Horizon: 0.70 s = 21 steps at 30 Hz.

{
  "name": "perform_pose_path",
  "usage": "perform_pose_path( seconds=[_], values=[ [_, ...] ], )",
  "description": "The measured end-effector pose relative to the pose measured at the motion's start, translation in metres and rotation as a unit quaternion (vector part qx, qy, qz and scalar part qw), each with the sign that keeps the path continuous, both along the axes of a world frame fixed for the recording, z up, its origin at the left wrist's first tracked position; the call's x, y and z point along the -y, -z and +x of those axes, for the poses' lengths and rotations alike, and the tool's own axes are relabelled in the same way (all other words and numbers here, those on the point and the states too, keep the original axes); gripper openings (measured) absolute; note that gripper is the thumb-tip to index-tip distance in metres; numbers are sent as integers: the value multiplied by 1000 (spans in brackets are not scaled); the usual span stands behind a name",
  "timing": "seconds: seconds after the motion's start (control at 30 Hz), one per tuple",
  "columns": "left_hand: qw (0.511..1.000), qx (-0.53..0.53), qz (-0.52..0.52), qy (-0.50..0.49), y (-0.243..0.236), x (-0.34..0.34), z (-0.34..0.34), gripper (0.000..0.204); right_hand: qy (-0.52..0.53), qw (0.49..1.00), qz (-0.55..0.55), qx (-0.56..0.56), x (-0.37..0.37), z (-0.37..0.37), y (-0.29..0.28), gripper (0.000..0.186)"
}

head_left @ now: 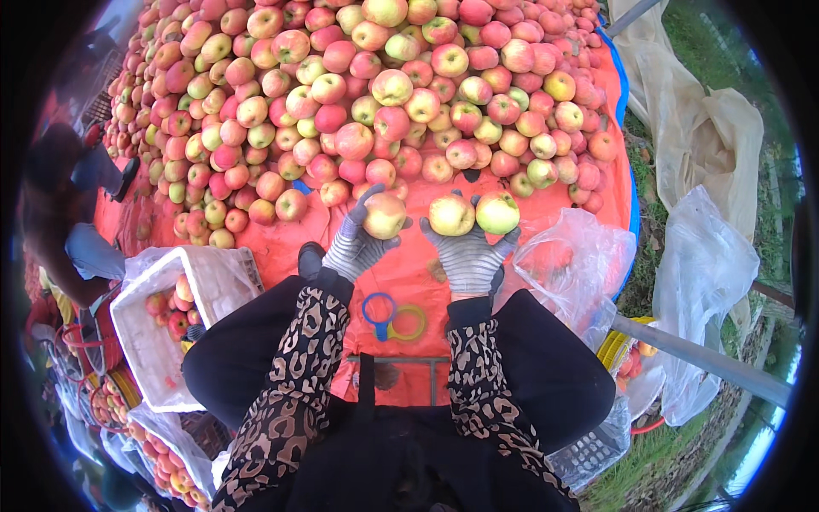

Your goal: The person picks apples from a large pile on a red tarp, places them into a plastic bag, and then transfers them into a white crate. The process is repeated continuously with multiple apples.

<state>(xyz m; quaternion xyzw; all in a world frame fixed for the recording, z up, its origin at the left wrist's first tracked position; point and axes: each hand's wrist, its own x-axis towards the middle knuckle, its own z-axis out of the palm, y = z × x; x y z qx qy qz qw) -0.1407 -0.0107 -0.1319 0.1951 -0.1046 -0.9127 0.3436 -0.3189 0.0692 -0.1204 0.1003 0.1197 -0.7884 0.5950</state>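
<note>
1. We record our grey-striped, gloved left hand (357, 245) closed around one round red-and-yellow apple (385, 216), above the red plastic sheet (411, 286).
2. Our right hand (467, 258), gloved alike, grips two side by side: a round yellow-red apple (451, 215) and a round green-yellow apple (497, 212).
3. A large heap of mixed red and yellow apples (341, 111) lies just beyond; a white foam box (223, 286) stands left.
4. We judge the step as holding and looking over apples; the next move calls for a steady two-apple grip.

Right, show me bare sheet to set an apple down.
Red sheet is bare between the left hand and right hand, beyond the blue ring and yellow ring, and leftward, between apple pile and white box. It's crowded ahead, under the pile, and right of the right hand, under clear plastic.
</note>
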Motion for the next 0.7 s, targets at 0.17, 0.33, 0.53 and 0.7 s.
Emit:
perform_pose_path(
  seconds=[0.17,0.33,0.53,0.7],
  values=[
    [990,1,-134,31,-37,-13,-4,73,27,999,-29,4,-8,7,-32,80],
    [981,35,-191,17,-62,-30,-10,72,51,997,-57,-19,-24,5,-76,78],
    [978,128,-104,129,-57,-47,-48,56,92,987,-126,-27,-80,-26,-150,74],
    [960,215,-60,169,-41,-72,-90,46,135,984,-99,-61,-160,-13,-215,79]
  ],
)
